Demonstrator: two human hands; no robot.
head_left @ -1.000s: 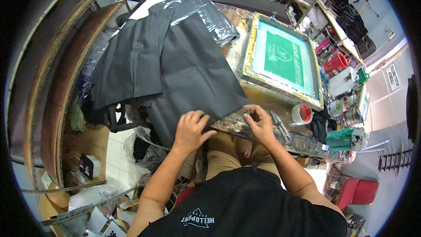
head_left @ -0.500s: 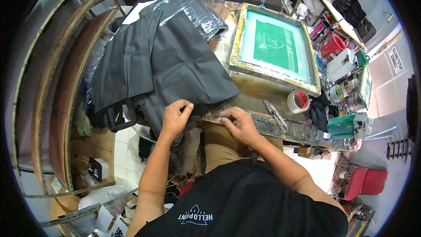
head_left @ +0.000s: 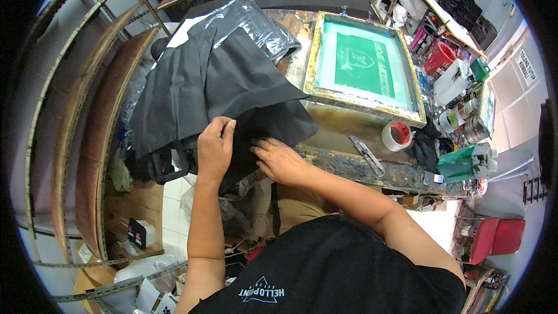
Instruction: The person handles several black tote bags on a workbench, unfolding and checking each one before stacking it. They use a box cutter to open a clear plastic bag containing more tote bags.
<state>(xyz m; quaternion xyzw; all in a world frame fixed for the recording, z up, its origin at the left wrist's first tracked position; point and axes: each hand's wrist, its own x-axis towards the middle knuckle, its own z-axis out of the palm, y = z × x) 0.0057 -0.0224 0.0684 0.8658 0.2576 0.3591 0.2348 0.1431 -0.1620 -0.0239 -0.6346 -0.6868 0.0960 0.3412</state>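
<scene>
Black fabric bags (head_left: 256,72) with strap loops lie in a loose pile at the left of the table. My left hand (head_left: 215,148) is closed in a pinch on the near edge of the upper bag and holds that layer raised. A dark gap shows between it and the black layer (head_left: 293,122) below. My right hand (head_left: 282,160) is at this gap, palm down, with fingers stretched toward the lower layer and apart. Its fingertips are against the dark fabric; whether they grip any of it is hard to see.
A screen-printing frame (head_left: 312,75) with green mesh lies to the right of the bags. Nearer are a utility knife (head_left: 367,156) and a cup of red ink (head_left: 397,135). A green jug (head_left: 459,166) stands at the right edge. Wooden racks (head_left: 110,134) rise at the left.
My left hand has moved slightly left and up, lifting the upper bag's near edge. My right hand has moved left from the table edge to the fabric.
</scene>
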